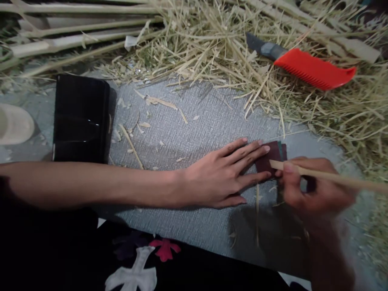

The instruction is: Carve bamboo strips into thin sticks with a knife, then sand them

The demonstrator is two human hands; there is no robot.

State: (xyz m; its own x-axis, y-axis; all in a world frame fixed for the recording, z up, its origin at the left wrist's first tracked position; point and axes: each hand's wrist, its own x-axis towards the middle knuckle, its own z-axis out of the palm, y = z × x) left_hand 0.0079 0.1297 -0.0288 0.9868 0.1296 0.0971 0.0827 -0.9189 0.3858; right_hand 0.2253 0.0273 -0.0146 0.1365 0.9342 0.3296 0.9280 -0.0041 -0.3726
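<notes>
My left hand lies flat on the grey surface, fingers spread. Its fingertips press the left edge of a small dark maroon sheet, which looks like folded sandpaper with a greenish layer at one edge. A thin pale wooden stick is gripped in my right hand, between thumb and curled fingers. The stick's slanted tip meets or hovers just over the sheet; I cannot tell which. From there it runs out past the right edge of view.
A knife with a red handle rests on a heap of pale shavings along the back. Long stalks lie at back left. A glossy black box-like object and a whitish rounded object sit at left on the grey textured surface.
</notes>
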